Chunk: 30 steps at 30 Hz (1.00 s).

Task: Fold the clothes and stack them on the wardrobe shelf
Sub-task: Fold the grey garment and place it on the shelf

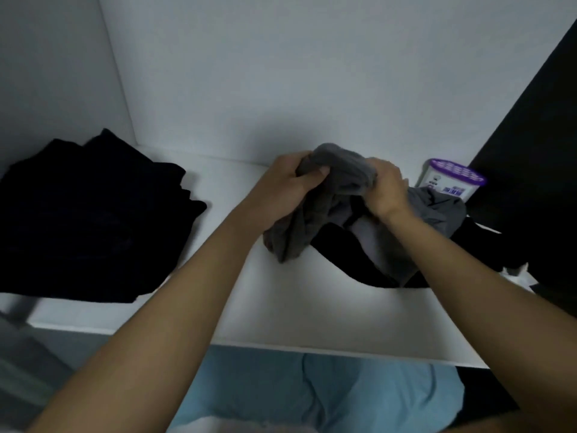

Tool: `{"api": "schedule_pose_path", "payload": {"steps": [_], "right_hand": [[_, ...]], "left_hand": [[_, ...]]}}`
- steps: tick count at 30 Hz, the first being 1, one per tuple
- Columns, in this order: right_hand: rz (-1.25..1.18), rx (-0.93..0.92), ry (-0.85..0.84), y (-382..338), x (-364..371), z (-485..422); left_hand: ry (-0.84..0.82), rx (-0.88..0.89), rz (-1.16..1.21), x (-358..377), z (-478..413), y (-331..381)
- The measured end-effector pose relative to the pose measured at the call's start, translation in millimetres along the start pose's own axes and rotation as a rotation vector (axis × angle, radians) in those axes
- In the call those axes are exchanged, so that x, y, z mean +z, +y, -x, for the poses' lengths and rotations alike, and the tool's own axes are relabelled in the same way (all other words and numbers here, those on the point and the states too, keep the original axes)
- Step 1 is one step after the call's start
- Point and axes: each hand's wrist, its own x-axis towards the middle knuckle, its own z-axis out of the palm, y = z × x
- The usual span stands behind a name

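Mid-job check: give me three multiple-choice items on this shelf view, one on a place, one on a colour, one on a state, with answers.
1. Where on the shelf is the stack of dark clothes? A) left end B) right end C) under the hands
2. What colour is the lid of the container? A) red B) purple C) green
3. How is the grey garment? A) folded flat B) on a hanger C) bunched in both hands
Answers: 1 A, it lies at the left end; 2 B, a purple rim tops a white body; 3 C, the left hand and right hand both grip it.
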Motion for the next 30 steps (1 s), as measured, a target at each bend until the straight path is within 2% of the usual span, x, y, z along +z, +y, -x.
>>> {"api": "schedule_pose_path", "payload": {"steps": [3, 5, 7, 9, 11, 13, 15, 16, 18, 20, 21, 25, 28, 30], "right_hand": [[-0.381, 0.068, 0.11, 2, -44, 1], [-0.402, 0.03, 0.178, -2, -77, 14], [-0.385, -0.053, 0.173, -6, -107, 32], [-0.413, -0.053, 0.132, -6, -129, 56], [-0.588, 0.074, 0.089, 3, -143, 77], [-0.896, 0.345, 0.065, 19, -150, 98], [-1.204, 0.613, -0.007, 32, -150, 121], [-1.312, 0.692, -0.057, 36, -148, 132], [-1.418, 0.747, -0.152, 38, -144, 151], [-1.426, 0.713, -0.241, 38, -149, 166], [-1.377, 0.671, -0.283, 37, -153, 173], [-1.227, 0.377, -0.408, 39, -156, 213], [-0.927, 0.211, -0.461, 47, -150, 247], [-0.746, 0.144, -0.569, 51, -150, 264]], "left_hand": [[0.072, -0.014, -0.064, 18, 24, 14], [0.175, -0.07, -0.06, 29, 36, 15], [0.254, -0.141, 0.002, 44, 46, 19], [0.288, -0.159, -0.093, 64, 54, 27], [0.248, -0.166, -0.119, 81, 66, 32], [0.033, -0.196, -0.052, 95, 84, 33], [-0.221, -0.188, -0.088, 118, 101, 36], [-0.264, -0.144, -0.125, 132, 107, 35], [-0.163, -0.049, -0.219, 159, 114, 34], [-0.005, -0.061, -0.252, 172, 127, 36], [0.033, -0.113, -0.197, 173, 136, 31], [0.043, -0.286, 0.221, 177, 184, 17], [0.129, -0.415, 0.38, 181, 214, 15], [0.162, -0.499, 0.489, 182, 234, 12]]}}
